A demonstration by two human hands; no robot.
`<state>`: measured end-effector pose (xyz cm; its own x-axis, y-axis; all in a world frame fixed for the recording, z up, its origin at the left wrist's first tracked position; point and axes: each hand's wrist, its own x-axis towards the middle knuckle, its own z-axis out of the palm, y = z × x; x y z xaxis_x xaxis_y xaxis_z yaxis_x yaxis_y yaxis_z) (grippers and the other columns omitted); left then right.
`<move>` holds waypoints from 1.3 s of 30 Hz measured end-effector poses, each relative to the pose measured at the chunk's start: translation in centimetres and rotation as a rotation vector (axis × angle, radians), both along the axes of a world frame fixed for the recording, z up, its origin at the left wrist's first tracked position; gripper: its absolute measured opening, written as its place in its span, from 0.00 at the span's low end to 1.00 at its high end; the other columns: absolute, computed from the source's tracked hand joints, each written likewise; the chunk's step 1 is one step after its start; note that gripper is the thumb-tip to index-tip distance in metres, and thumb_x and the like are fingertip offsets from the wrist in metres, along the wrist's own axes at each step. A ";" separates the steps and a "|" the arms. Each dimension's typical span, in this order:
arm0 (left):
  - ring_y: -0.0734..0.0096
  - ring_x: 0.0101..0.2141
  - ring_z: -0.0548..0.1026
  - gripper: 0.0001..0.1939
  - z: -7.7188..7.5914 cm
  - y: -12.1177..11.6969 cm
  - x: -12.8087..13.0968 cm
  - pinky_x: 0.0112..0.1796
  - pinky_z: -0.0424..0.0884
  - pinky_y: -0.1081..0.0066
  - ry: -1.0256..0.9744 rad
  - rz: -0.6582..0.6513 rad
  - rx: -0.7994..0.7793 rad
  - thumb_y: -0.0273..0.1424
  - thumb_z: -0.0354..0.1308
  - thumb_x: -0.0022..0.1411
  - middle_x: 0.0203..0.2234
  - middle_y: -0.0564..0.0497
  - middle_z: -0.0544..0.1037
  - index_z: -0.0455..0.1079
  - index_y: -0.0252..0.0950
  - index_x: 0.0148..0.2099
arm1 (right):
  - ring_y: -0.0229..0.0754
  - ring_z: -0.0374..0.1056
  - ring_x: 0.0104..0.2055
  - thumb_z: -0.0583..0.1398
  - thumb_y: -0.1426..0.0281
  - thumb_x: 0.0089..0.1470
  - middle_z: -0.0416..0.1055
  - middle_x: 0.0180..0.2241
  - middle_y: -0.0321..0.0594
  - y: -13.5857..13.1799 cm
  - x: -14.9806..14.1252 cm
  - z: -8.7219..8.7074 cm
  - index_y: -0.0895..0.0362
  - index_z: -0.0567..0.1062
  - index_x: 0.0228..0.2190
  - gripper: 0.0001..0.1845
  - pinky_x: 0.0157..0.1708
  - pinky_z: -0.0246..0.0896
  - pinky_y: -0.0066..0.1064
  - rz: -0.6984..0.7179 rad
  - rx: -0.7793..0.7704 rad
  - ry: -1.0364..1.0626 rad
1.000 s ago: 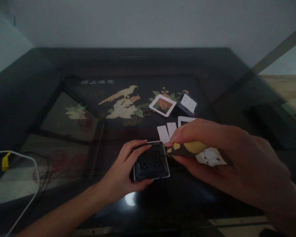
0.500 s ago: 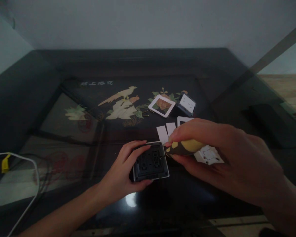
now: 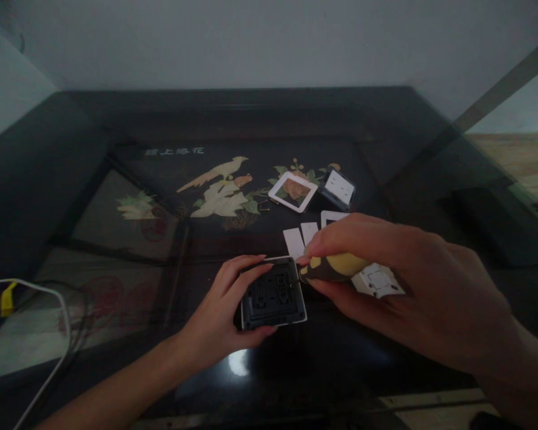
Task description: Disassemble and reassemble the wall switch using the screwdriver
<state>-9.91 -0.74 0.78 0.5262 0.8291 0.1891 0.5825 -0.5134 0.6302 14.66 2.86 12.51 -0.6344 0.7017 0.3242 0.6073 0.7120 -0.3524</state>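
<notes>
Our left hand (image 3: 217, 307) is closed around the dark square module (image 3: 278, 313), fingers over its far edge and thumb along the near one, while our right hand (image 3: 412, 292) grips the yellow-and-black screwdriver (image 3: 336, 267) with its thin shaft at the module's right side. We have the module in front of us, its back up, near two white strips (image 3: 293, 243); we cannot tell whether it touches the desk (image 3: 206, 251). Beyond lie a white frame (image 3: 284, 202) and a socket block (image 3: 338, 188). We judge the module light and stiff, its smooth pale rim a little slippery and perhaps brittle, so we would hold it by opposite sides, clear of the recesses. Compared with the earlier frames, our grips look the same; the view has slid slightly, and the handle sits barely farther left.
</notes>
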 end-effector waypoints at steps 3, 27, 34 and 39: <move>0.50 0.58 0.62 0.39 0.0 -0.1 0.0 0.58 0.66 0.50 0.006 0.006 0.004 0.34 0.65 0.55 0.58 0.42 0.60 0.50 0.43 0.64 | 0.36 0.76 0.33 0.59 0.71 0.58 0.76 0.43 0.27 -0.2 0.1 0.0 0.44 0.66 0.55 0.25 0.22 0.64 0.26 0.001 -0.003 -0.002; 0.48 0.59 0.64 0.39 0.3 0.1 0.2 0.57 0.67 0.48 0.012 0.020 0.031 0.34 0.66 0.54 0.59 0.41 0.63 0.51 0.43 0.64 | 0.40 0.77 0.47 0.56 0.72 0.58 0.74 0.53 0.25 -1.0 -0.2 1.1 0.38 0.59 0.60 0.31 0.32 0.73 0.24 -0.005 -0.066 -0.001; 0.46 0.57 0.67 0.39 0.5 0.0 0.1 0.54 0.69 0.48 0.006 0.030 0.043 0.35 0.67 0.54 0.58 0.42 0.65 0.52 0.44 0.64 | 0.36 0.78 0.40 0.55 0.67 0.61 0.77 0.45 0.20 -0.9 0.0 1.0 0.32 0.61 0.56 0.25 0.29 0.70 0.22 -0.037 -0.065 -0.062; 0.47 0.56 0.67 0.39 0.5 0.1 0.2 0.54 0.69 0.49 0.000 0.031 0.045 0.36 0.67 0.54 0.57 0.41 0.66 0.53 0.43 0.63 | 0.37 0.74 0.29 0.56 0.64 0.60 0.77 0.36 0.25 -0.9 -0.1 0.7 0.37 0.68 0.50 0.16 0.18 0.57 0.28 -0.045 0.024 -0.089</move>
